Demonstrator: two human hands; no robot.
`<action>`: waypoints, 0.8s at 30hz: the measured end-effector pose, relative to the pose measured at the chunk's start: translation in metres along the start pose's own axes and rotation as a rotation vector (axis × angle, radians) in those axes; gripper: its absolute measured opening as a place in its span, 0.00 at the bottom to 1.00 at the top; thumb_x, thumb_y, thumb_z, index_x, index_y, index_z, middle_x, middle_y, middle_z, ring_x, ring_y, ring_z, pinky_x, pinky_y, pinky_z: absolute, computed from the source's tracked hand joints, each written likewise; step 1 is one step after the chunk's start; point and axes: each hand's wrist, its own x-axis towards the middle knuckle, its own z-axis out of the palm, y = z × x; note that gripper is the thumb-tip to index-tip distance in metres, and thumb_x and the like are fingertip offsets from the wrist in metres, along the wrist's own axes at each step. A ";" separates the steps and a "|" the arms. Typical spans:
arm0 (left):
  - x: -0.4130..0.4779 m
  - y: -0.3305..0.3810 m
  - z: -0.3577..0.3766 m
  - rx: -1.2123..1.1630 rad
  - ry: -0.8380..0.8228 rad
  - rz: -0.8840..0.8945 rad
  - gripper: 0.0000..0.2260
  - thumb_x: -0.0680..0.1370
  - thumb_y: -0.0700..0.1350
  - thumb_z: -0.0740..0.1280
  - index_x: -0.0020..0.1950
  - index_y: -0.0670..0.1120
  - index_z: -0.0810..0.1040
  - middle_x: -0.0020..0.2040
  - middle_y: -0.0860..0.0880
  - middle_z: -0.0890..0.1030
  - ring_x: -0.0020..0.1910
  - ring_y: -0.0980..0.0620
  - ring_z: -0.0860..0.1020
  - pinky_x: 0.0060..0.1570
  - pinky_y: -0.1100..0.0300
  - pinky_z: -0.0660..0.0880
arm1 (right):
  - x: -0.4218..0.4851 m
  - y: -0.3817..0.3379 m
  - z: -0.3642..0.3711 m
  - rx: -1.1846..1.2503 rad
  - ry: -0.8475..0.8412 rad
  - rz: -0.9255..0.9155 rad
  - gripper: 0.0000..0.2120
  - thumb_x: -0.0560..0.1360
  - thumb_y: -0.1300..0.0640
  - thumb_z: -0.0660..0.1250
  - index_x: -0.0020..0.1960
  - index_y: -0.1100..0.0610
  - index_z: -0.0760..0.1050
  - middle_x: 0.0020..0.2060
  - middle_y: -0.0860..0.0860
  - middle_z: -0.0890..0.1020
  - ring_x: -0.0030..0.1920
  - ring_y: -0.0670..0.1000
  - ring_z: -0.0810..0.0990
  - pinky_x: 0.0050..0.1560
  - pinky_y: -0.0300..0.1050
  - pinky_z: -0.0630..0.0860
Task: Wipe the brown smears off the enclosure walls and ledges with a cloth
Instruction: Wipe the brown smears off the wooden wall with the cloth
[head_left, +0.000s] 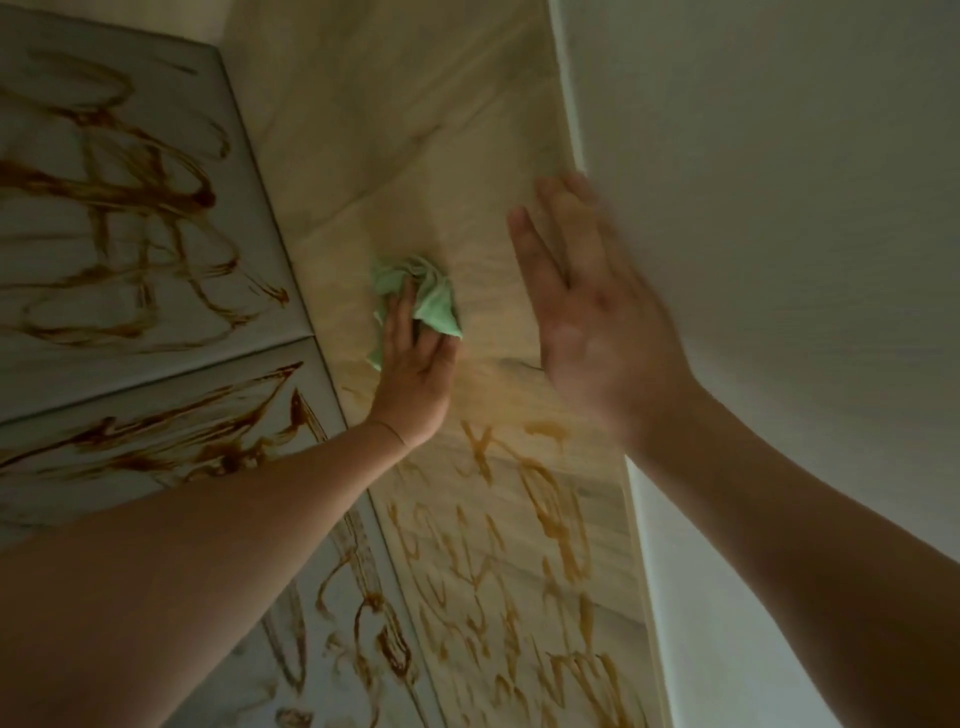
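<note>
My left hand (415, 358) presses a crumpled light green cloth (431, 299) flat against the beige marbled wall panel (415, 130), fingers straight on top of it. My right hand (592, 312) is held up with fingers straight and together, blurred, beside the white wall edge and holding nothing. Brown smears (519, 545) cover the lower part of the beige panel below my left hand. Thicker brown smears (130, 208) loop across the grey tiles on the left. The beige panel above the cloth looks free of smears.
A plain white wall (779, 182) fills the right side, meeting the beige panel along a pale edge strip (636, 545). Grey tiles (62, 364) with grout lines form the left wall. Both my forearms reach up from the bottom corners.
</note>
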 end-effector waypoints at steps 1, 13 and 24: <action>0.001 0.014 -0.004 -0.058 0.007 -0.033 0.26 0.82 0.33 0.55 0.81 0.41 0.59 0.82 0.39 0.56 0.81 0.29 0.50 0.76 0.29 0.52 | 0.004 -0.001 0.003 0.027 0.012 0.019 0.25 0.86 0.62 0.41 0.78 0.68 0.65 0.77 0.69 0.64 0.80 0.69 0.58 0.79 0.58 0.62; 0.024 0.002 -0.027 -0.354 -0.077 -0.475 0.24 0.86 0.52 0.49 0.83 0.54 0.55 0.85 0.50 0.46 0.83 0.43 0.44 0.80 0.36 0.48 | 0.020 -0.006 0.021 0.208 0.121 0.063 0.29 0.75 0.78 0.54 0.75 0.69 0.69 0.75 0.70 0.66 0.80 0.70 0.59 0.74 0.67 0.66; 0.126 -0.023 -0.047 -0.253 0.063 -0.538 0.23 0.87 0.40 0.49 0.83 0.42 0.59 0.84 0.44 0.46 0.83 0.37 0.44 0.81 0.44 0.42 | 0.021 -0.006 0.021 0.134 0.120 0.070 0.30 0.74 0.78 0.54 0.76 0.69 0.68 0.76 0.70 0.64 0.80 0.72 0.56 0.75 0.65 0.66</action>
